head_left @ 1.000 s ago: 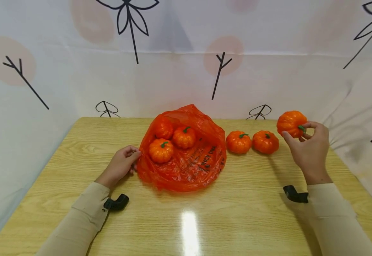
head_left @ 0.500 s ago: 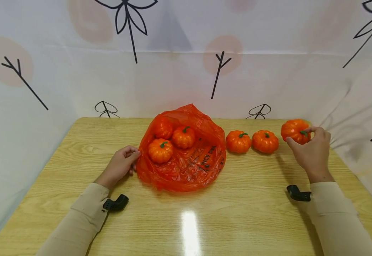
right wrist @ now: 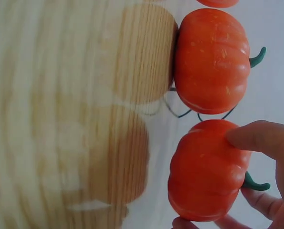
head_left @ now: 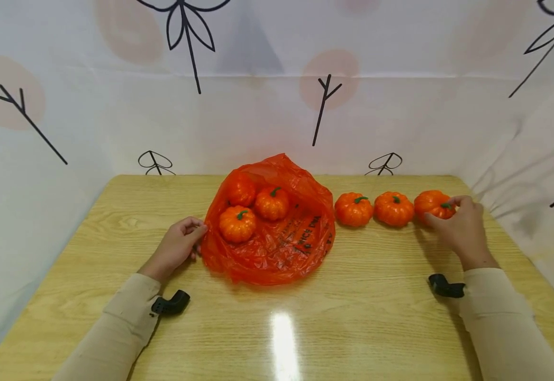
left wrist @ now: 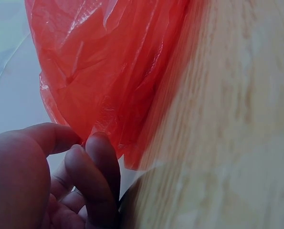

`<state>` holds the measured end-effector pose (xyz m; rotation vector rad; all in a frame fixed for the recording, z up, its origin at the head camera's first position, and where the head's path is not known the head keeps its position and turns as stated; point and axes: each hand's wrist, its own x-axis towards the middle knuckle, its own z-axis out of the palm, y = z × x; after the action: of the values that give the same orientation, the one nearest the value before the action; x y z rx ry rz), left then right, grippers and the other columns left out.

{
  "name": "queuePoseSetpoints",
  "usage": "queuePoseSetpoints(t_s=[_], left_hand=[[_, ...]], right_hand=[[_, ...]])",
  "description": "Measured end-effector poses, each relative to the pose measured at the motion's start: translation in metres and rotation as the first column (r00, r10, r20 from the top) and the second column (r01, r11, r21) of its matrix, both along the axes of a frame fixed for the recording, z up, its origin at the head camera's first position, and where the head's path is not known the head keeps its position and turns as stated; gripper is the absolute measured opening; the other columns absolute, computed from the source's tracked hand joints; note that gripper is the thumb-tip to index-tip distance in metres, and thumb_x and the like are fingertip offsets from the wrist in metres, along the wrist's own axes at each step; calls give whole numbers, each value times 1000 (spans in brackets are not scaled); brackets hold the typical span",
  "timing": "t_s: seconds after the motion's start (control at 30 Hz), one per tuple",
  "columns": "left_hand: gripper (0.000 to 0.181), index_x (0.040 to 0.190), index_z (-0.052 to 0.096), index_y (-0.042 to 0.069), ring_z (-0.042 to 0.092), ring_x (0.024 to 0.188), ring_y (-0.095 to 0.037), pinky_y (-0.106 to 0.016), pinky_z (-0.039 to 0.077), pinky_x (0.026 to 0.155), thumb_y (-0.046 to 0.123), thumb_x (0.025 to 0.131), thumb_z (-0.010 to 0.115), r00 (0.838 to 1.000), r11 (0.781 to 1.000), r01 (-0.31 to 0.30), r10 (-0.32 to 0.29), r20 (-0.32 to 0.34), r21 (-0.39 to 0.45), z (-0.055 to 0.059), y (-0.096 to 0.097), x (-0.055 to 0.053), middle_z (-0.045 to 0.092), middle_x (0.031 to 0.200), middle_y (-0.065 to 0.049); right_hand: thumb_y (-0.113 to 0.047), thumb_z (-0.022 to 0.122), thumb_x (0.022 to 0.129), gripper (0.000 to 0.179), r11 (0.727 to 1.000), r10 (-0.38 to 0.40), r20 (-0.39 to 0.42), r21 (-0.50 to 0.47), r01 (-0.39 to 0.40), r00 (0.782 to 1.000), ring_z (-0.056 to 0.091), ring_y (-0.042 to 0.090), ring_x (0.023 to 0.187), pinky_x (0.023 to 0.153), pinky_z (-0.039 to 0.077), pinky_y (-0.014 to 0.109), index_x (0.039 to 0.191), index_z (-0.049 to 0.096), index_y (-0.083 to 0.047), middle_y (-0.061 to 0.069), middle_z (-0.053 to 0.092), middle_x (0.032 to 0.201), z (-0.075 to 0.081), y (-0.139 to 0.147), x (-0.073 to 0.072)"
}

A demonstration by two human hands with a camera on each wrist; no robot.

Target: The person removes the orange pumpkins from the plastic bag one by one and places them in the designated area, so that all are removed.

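Your L hand (head_left: 178, 244) pinches the thin, crinkly, see-thru red plastic bag (head_left: 267, 264) at its L edge, thumb against fingers. Your R hand (head_left: 464, 233), well R of the bag, grips a glossy, ribbed orange pumpkin (head_left: 431, 205) w/ a green stem; R wrist cam shows it just above the tabletop. It's the farthest from the bag of 3 in a row: the middle pumpkin (head_left: 393, 210) & the nearest pumpkin (head_left: 353, 210) sit on the pale wood-grain table (head_left: 353, 328), the latter just beside the bag's R edge. 3 more sit grouped in the bag's L half: front pumpkin (head_left: 237, 224), right-hand pumpkin (head_left: 272, 204), back pumpkin (head_left: 241, 190). Behind the bag hangs a white printed backdrop (head_left: 257, 121).
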<state>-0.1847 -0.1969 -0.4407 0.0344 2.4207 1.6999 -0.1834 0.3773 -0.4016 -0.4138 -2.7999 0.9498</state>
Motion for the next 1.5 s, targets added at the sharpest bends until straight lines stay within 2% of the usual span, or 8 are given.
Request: queuePoseSetpoints(t_s=[0.27,0.6,0.83,1.1,1.2,1.3,1.4,1.5], left_hand=[[35,117,55,1,56,58,-15,-26,53,53,33,103,56,1000,1000,-1,1,-5,-8,-1,-1,1,57,74,0],[35,118,54,1,55,58,-15,-25,53,53,33,103,56,1000,1000,-3,3,4,1,3,0,2,57,75,1],[34,116,54,1,56,58,-14,-25,53,53,33,103,56,1000,1000,-3,3,-1,2,2,0,1,57,75,1],[34,117,54,1,55,58,-14,-26,53,53,33,104,56,1000,1000,1,-1,7,-1,1,0,2,56,74,0],[34,116,55,2,55,58,-14,-26,53,53,33,103,56,1000,1000,-2,2,9,2,0,0,1,57,74,1],[34,116,55,2,56,58,-14,-25,53,54,34,103,56,1000,1000,-2,2,5,0,0,0,0,57,75,1],[34,116,55,2,56,57,-14,-25,53,53,34,103,57,1000,1000,-6,6,6,2,1,0,0,57,74,0],[35,117,54,0,55,57,-14,-26,53,53,32,103,56,1000,1000,-2,2,6,1,2,1,1,56,72,0]], right_hand=[[-34,58,97,71,998,57,29,23,-58,998,38,54,112,94,37,66,136,27,16,46,26,133,-6,1,-4],[-35,55,99,72,996,89,44,27,-91,995,39,55,113,94,38,67,140,24,15,47,27,134,-3,0,-3],[-34,54,99,70,994,90,35,54,-92,995,38,59,116,97,37,71,141,26,15,50,25,136,-1,-2,-4],[-36,51,99,73,997,73,51,31,-75,996,32,62,123,100,33,73,149,23,11,48,18,145,-2,-5,-3],[-32,50,99,69,999,28,-14,18,-28,1000,26,62,128,99,32,71,151,27,6,42,15,152,-2,-9,-3],[-25,49,97,60,999,-33,-130,-13,31,991,23,57,134,99,31,67,149,35,2,33,18,156,1,-16,-2],[-18,49,95,51,997,-75,-257,-52,64,964,23,47,140,104,31,63,142,45,0,25,27,155,3,-27,-2],[-13,51,94,41,996,-81,-375,-76,57,924,25,41,143,109,31,60,132,53,1,21,34,152,4,-42,-1]])
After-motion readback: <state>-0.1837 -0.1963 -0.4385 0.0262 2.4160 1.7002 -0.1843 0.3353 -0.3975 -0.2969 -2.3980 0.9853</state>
